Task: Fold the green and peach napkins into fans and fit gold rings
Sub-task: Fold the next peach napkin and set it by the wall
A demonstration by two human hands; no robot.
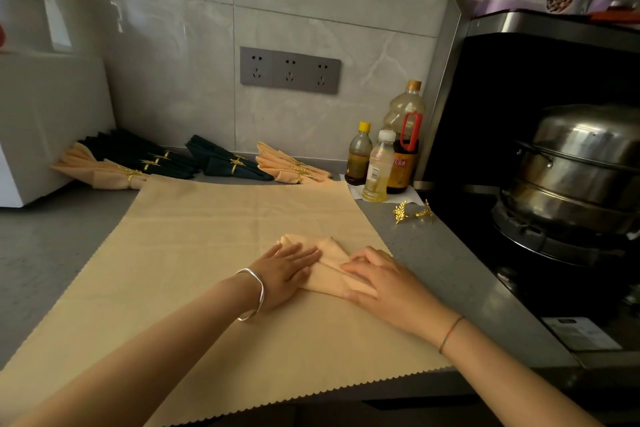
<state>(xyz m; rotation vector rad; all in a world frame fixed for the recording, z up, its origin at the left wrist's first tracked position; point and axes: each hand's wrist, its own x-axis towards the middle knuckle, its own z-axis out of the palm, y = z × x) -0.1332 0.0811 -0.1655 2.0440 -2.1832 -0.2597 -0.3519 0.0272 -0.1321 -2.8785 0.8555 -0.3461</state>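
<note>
The left grip (287, 270), a bare hand, lies released, fingers straight and flat on the folded peach napkin (330, 253); the right grip (379, 276) arches bent fingers over the napkin's other end, and whether it pinches the fabric I cannot tell; the napkin sits on a tan cloth (207, 236) spread over the grey desk (52, 236); two loose gold rings (401, 211) lie apart to the right, near three bottles (379, 166); ringed green fans (138, 154) and peach fans (292, 168) line the wall (173, 45) behind.

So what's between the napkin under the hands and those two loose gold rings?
Only the edge of the tan cloth and bare grey counter separate napkin and rings, in the head view.
</note>
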